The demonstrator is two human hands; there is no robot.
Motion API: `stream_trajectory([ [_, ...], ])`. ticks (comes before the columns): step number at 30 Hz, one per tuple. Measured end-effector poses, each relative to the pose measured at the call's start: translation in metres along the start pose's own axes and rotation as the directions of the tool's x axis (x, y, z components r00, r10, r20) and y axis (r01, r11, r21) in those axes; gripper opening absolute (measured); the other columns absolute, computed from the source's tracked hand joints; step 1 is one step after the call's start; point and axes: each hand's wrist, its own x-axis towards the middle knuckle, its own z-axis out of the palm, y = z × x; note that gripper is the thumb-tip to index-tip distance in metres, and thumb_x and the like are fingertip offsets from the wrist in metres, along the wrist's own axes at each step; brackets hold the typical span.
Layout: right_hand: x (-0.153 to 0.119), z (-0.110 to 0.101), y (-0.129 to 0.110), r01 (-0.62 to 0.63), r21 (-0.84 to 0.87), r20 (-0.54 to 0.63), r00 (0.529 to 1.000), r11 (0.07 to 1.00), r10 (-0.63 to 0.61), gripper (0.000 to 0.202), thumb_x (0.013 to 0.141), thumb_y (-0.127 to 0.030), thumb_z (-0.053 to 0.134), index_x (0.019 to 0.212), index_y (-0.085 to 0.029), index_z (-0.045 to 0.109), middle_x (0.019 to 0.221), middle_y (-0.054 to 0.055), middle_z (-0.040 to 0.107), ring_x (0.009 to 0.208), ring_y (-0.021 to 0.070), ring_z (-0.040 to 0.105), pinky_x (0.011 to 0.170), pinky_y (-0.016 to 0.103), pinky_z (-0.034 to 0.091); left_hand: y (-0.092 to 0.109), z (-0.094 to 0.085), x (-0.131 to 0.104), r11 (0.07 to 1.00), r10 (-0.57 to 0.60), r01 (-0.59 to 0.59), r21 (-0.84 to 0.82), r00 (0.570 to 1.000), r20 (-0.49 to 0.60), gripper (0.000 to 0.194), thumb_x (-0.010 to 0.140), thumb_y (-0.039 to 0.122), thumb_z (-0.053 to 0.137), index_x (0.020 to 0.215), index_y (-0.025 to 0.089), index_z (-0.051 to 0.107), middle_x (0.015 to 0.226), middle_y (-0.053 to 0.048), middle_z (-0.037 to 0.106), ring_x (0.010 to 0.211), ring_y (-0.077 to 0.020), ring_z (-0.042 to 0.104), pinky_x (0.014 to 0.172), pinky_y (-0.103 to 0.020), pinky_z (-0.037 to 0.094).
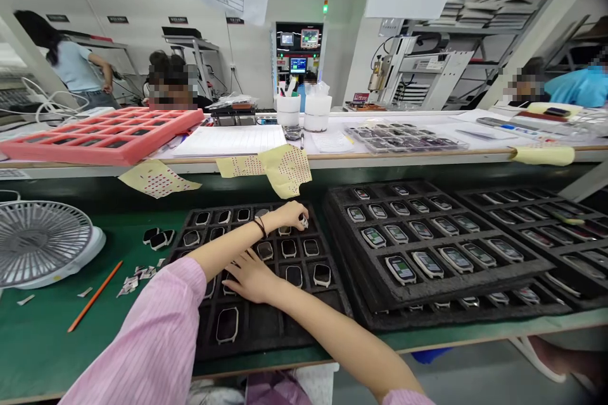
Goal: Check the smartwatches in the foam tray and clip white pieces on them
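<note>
My forearms cross over a black foam tray [266,335] with smartwatch cases in its slots. My left hand [289,215] reaches to the tray's far right, its fingers closed around a smartwatch case [303,222] with a pale frame. My right hand [249,275] rests lower, at the tray's left middle, with fingers spread. Its fingertips lie over a slot where part of another case [229,290] shows beneath them. A larger case [227,324] with a dark screen lies in the near left slot.
To the right, stacked foam trays [342,247] hold several watches with lit screens. A white fan [47,243], an orange stick [95,296], small labels [135,281] and loose cases [159,238] lie left. A pink foam tray [123,153] sits on the shelf. Other people are beyond.
</note>
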Motion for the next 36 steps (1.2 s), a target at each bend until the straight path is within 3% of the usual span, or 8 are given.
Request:
stream_trajectory([
  [7,0.001,-0.002,0.002,0.025,0.033,-0.019,1.000,0.999,-0.025,0.035,0.095,-0.031,0.047,0.122,-0.013,0.059,0.126,0.014,0.061,0.125,0.0263,0.049,0.109,0.045,0.033,-0.018,0.001,-0.018,0.998,-0.055,0.054,0.015,0.996,0.076,0.033,0.050,0.011,0.077,0.082,0.018,0.074,0.082,-0.004,0.075,0.076,-0.0229,0.067,0.066,-0.026,0.049],
  [13,-0.009,-0.024,0.013,0.006,0.178,-0.375,0.925,0.984,0.063,0.028,0.090,-0.036,0.046,0.093,-0.020,0.069,0.084,0.008,0.068,0.081,0.0228,0.063,0.080,0.037,0.050,-0.018,0.012,-0.037,0.996,-0.060,0.059,-0.065,0.998,-0.026,0.040,0.057,0.009,0.073,0.096,0.016,0.068,0.090,-0.007,0.073,0.084,-0.0247,0.067,0.072,-0.028,0.050],
  [16,-0.013,-0.043,0.031,-0.145,0.267,-0.573,0.771,0.953,0.278,0.039,0.096,-0.031,0.025,0.110,-0.015,0.059,0.103,0.016,0.059,0.102,0.0279,0.056,0.092,0.049,0.043,-0.024,0.003,-0.064,0.988,-0.091,0.071,-0.140,0.986,-0.141,0.036,0.068,0.014,0.069,0.103,0.016,0.063,0.096,-0.007,0.072,0.088,-0.0233,0.067,0.075,-0.028,0.050],
  [18,-0.009,-0.052,0.040,-0.263,0.562,-0.620,0.493,0.784,0.610,0.038,0.091,-0.040,0.041,0.119,-0.018,0.051,0.111,0.014,0.055,0.102,0.0264,0.056,0.088,0.045,0.047,-0.025,-0.004,-0.089,0.979,-0.128,0.087,-0.185,0.966,-0.224,0.042,0.068,0.018,0.072,0.108,0.015,0.059,0.099,-0.008,0.071,0.091,-0.0236,0.067,0.076,-0.028,0.050],
  [23,0.016,-0.048,0.019,-0.254,0.916,-0.035,0.722,0.312,0.691,0.053,0.081,-0.052,0.055,0.125,-0.025,0.044,0.106,0.005,0.060,0.099,0.0231,0.060,0.077,0.035,0.054,-0.013,-0.009,-0.173,0.956,-0.226,0.133,-0.261,0.902,-0.367,0.054,0.067,0.017,0.075,0.115,0.017,0.050,0.106,-0.010,0.068,0.098,-0.0251,0.065,0.079,-0.030,0.050],
  [30,0.058,-0.003,-0.052,-0.305,0.897,0.119,0.863,0.319,0.491,0.050,0.074,-0.040,0.063,0.118,-0.024,0.047,0.115,0.006,0.061,0.111,0.0240,0.057,0.098,0.042,0.044,-0.005,0.015,-0.271,0.875,-0.479,0.370,-0.312,0.753,-0.452,0.052,0.074,0.001,0.054,0.121,0.018,0.044,0.111,-0.012,0.064,0.107,-0.0259,0.060,0.089,-0.039,0.050],
  [33,0.074,0.020,-0.071,-0.335,0.881,0.154,0.871,0.334,0.467,0.044,0.073,-0.038,0.064,0.112,-0.023,0.051,0.113,0.006,0.063,0.115,0.0250,0.056,0.103,0.043,0.040,-0.013,0.029,-0.299,0.840,-0.534,0.404,-0.363,0.738,-0.413,0.057,0.072,-0.001,0.056,0.125,0.017,0.043,0.119,-0.014,0.060,0.114,-0.0271,0.055,0.094,-0.041,0.048],
  [36,0.085,0.030,-0.079,-0.376,0.912,0.264,0.845,0.166,0.465,0.042,0.076,-0.039,0.061,0.113,-0.023,0.053,0.109,0.005,0.064,0.103,0.0242,0.062,0.088,0.039,0.051,-0.036,0.038,-0.334,0.815,-0.527,0.319,-0.484,0.754,-0.392,0.073,0.073,0.016,0.070,0.135,0.018,0.032,0.132,-0.015,0.053,0.121,-0.0269,0.052,0.097,-0.039,0.047],
])
